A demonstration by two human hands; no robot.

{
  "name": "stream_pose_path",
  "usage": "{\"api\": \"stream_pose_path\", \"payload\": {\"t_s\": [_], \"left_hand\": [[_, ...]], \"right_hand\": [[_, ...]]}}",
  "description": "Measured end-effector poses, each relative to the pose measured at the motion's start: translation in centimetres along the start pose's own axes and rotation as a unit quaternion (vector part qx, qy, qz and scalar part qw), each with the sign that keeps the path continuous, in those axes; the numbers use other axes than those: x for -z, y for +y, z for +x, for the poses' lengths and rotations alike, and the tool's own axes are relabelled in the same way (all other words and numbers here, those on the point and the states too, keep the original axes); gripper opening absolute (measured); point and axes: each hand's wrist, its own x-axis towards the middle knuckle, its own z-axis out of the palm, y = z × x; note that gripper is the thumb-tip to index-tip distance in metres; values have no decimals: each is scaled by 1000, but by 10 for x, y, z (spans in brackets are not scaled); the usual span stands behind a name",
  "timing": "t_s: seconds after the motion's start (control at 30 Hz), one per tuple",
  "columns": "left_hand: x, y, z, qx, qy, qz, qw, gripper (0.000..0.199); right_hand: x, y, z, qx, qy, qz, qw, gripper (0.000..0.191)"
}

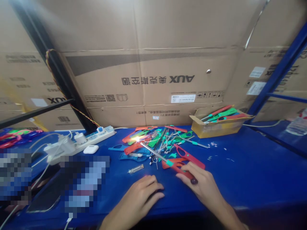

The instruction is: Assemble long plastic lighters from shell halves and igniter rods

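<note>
My right hand (201,182) is wrapped round the handle of a red long-nosed lighter (185,172). Its metal tube points up and left over the pile, and a bright flame (137,139) glows just past the tip. My left hand (139,199) rests on the blue table, fingers loosely bent and the thumb apart, with no object visible in it. Just beyond those fingers lies a clear lighter fuel tank (136,169). Ahead of both hands is a jumble of lighter parts: red, blue and green handle shells (190,155), metal tubes and white wires.
An open cardboard box (218,129) of lighters stands at the back right. On the left are a power strip (83,140) with chargers, a white earphone case (91,149) and phones with cables. Cardboard walls (148,64) close off the back. A plastic bottle (297,124) lies far right.
</note>
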Motion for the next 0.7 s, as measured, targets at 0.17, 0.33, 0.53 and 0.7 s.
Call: {"api": "stream_pose_path", "payload": {"t_s": [0.17,0.33,0.53,0.7], "left_hand": [[-2,-1,-1,-4,4,10,1000,17],[-1,-1,-2,-3,-1,13,1000,19],[2,3,0,5,-20,0,1000,20],[-1,0,-2,0,-13,11,1000,22]], "right_hand": [[2,0,1,13,39,-5,999,25],[9,2,2,26,79,-30,996,25],[58,42,19,50,120,-194,972,29],[138,112,70,67,93,-352,929,59]]}}
